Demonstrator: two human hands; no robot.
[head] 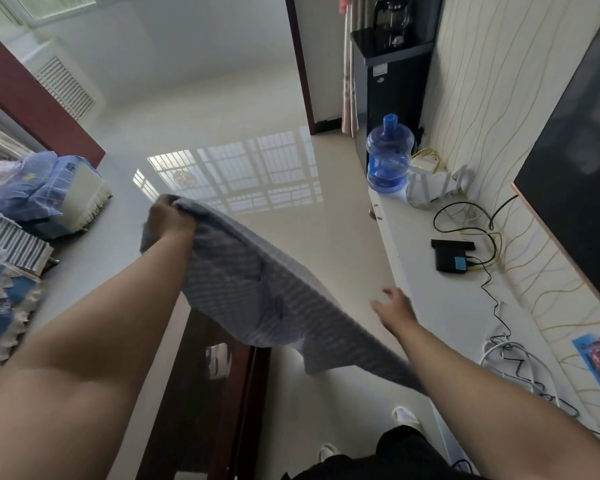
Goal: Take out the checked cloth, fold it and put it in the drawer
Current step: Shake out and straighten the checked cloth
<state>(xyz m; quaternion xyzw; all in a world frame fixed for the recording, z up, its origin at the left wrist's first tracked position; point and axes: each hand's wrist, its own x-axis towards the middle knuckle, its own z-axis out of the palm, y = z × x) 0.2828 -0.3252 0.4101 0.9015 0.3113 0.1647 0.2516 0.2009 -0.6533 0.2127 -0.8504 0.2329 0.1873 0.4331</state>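
The checked cloth (253, 289), grey-blue with fine checks, hangs spread in the air over the floor in the middle of the view. My left hand (168, 216) is raised and shut on one corner of it. From there the cloth slopes down to the right and passes under my right forearm. My right hand (394, 306) is open with fingers apart, just beyond the cloth's right edge and not touching it. No drawer front can be made out; a dark wooden piece of furniture (201, 393) stands below the cloth.
A long white cabinet top (440, 296) runs along the right wall with a black box (452, 254), cables and a blue water bottle (389, 155). A dark television (582, 161) hangs above. Blue bedding (39, 188) lies at left. My feet in white slippers show at the bottom.
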